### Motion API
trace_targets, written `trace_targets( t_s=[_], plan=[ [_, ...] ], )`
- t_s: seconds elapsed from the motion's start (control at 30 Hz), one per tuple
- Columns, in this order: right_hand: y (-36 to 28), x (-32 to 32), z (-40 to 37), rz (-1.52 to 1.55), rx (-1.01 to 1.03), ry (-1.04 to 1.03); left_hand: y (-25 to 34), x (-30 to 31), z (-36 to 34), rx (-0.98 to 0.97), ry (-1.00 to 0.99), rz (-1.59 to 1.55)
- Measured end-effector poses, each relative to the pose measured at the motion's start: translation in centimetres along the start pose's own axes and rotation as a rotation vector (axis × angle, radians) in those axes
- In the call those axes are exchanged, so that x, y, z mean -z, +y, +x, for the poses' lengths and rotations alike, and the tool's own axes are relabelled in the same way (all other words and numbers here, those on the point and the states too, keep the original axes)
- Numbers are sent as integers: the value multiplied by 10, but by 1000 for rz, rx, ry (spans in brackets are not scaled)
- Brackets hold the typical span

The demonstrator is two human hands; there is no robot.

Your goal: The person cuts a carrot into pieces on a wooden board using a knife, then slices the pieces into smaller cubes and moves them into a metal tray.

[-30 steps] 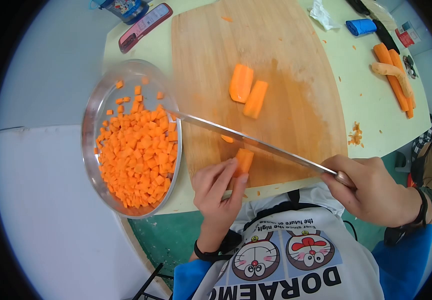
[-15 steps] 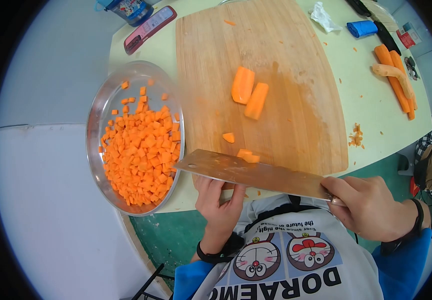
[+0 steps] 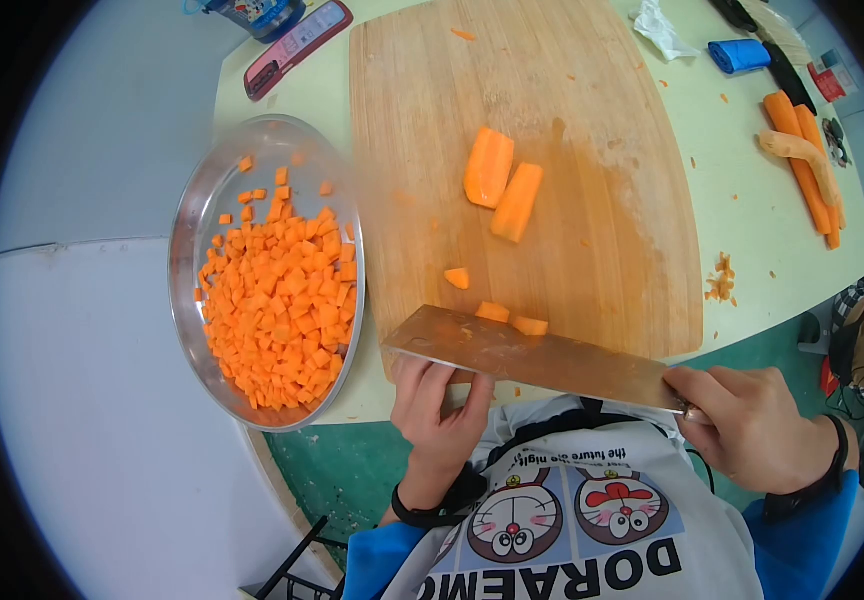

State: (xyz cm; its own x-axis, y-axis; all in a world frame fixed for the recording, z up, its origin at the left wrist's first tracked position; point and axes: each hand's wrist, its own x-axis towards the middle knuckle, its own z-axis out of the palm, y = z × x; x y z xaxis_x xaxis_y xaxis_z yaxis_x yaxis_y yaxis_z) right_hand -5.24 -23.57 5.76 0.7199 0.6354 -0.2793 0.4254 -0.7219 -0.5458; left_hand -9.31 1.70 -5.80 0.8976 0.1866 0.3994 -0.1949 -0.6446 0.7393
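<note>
Pale yellow-green tabletop (image 3: 752, 255) | large wooden cutting board (image 3: 412, 100) | oval metal tray (image 3: 282, 135) of diced orange carrot (image 3: 282, 300) | broad steel cleaver (image 3: 552, 365), handle gripped by right hand (image 3: 752, 430), blade hiding left hand's (image 3: 437, 412) fingertips, its grasp unclear | small cut carrot pieces (image 3: 530, 326) beyond blade, partly covered, between neither palm
</note>
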Motion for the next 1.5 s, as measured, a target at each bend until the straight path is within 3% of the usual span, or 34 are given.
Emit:
trace_targets(
  t_s=[1.03,1.5],
  plan=[
    [-3,11,8,9,-51,-146,-3,-2,-1,-80,13,-17],
    [-19,17,21,11,-238,-155,-6,-2,7,-129,70,-96]
  ],
)
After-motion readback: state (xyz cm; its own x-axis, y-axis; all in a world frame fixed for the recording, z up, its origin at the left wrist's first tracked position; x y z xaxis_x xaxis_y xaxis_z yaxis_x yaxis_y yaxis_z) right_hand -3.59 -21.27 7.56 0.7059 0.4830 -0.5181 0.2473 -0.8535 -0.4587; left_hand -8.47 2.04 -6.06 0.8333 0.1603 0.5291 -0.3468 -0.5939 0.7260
